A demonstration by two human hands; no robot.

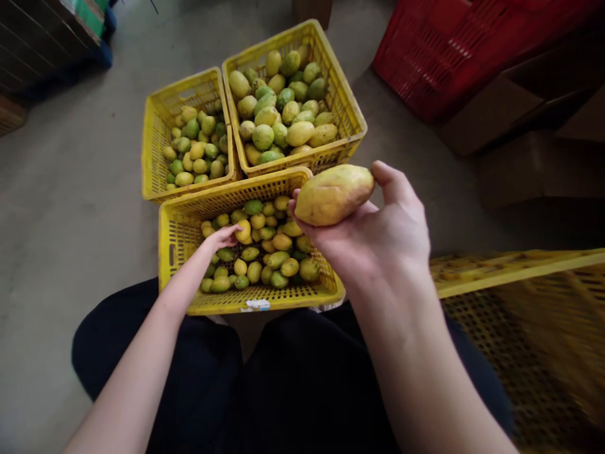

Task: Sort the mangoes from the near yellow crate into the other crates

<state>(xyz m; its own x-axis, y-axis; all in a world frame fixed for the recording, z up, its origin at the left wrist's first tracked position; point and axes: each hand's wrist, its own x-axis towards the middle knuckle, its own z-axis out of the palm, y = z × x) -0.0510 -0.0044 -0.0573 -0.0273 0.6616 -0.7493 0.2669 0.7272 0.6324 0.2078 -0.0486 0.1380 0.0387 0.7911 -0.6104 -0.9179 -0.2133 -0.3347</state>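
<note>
My right hand point(378, 233) is raised close to the camera, palm up, its fingers and thumb around a large oblong yellow fruit point(333, 195) with brownish patches and a crease in the skin. My left hand point(225, 236) reaches into the near yellow crate point(177, 280), fingertips closed on a small round yellow fruit point(243, 231). Around it lie several small yellow and green fruits point(254, 272) in a loose layer. The held large fruit hides part of this crate's right edge. The exact kind of fruit is unclear.
Behind stand a left yellow crate point(154, 151) of small fruits and a right yellow crate point(352, 120) of larger ones. Another yellow crate point(520, 271) is beside my right leg. A red crate point(425, 63) and cardboard boxes point(534, 164) stand at the right, a stacked pallet point(51, 38) upper left.
</note>
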